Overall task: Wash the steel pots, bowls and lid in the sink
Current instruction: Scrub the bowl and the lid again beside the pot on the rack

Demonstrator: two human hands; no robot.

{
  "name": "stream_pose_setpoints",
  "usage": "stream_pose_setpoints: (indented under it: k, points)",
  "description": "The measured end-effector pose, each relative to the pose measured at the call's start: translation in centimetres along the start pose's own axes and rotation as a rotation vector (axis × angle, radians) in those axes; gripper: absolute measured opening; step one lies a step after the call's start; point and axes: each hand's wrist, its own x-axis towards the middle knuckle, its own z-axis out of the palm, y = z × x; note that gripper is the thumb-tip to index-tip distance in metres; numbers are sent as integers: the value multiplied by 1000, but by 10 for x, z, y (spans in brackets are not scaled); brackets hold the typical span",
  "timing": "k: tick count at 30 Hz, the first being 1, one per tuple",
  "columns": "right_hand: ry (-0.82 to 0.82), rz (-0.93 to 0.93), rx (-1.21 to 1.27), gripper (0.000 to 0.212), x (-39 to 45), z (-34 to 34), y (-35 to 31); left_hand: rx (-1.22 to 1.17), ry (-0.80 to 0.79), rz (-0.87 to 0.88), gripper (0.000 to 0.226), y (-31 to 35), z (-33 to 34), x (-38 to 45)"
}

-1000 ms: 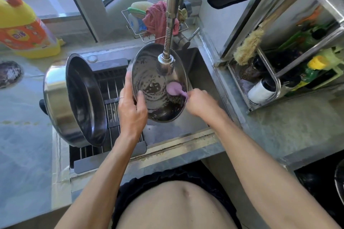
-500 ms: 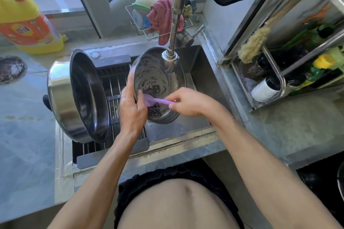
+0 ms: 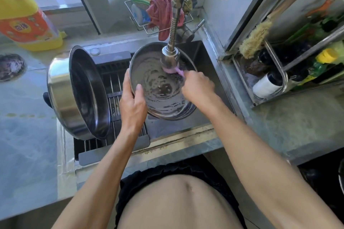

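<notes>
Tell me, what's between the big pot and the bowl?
In the head view, the left hand gripping the bowl rim, over the drying rack beside the pot.

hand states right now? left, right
Left hand: closed on the rim of the steel bowl, thumb inside.
Right hand: closed on the pink scrubber inside the bowl.

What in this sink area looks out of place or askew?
The large steel pot lies tipped on its side on the sink rack, its opening facing the bowl, half over the counter edge. It could roll. Nothing looks spilled or damaged.
</notes>
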Motion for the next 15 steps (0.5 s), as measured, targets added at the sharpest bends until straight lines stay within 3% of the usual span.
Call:
stream_pose_setpoints:
  k: [2, 5, 7, 9, 11, 13, 15]
  points:
    - [-168, 7, -187, 25, -4, 2, 7, 19, 43, -8, 56, -2, -2, 8]
    - [-418, -193, 83, 19, -16, -2, -3, 48, 34, -44, 55, -3, 1, 11]
    - [-282, -145, 196, 25, -12, 2, -5, 31, 0, -44, 53, -5, 4, 8]
    - [-70, -6, -21, 29, -9, 2, -1, 3, 11, -39, 52, -5, 4, 8]
    - [-143, 18, -147, 29, -14, 4, 6, -1, 57, -51, 52, -5, 3, 13]
    - [-323, -134, -32, 24, -21, 7, 3, 4, 81, -59, 52, -4, 1, 16]
    - [-330, -182, 120, 27, -25, 10, 0, -6, 64, -71, 51, -4, 1, 15]
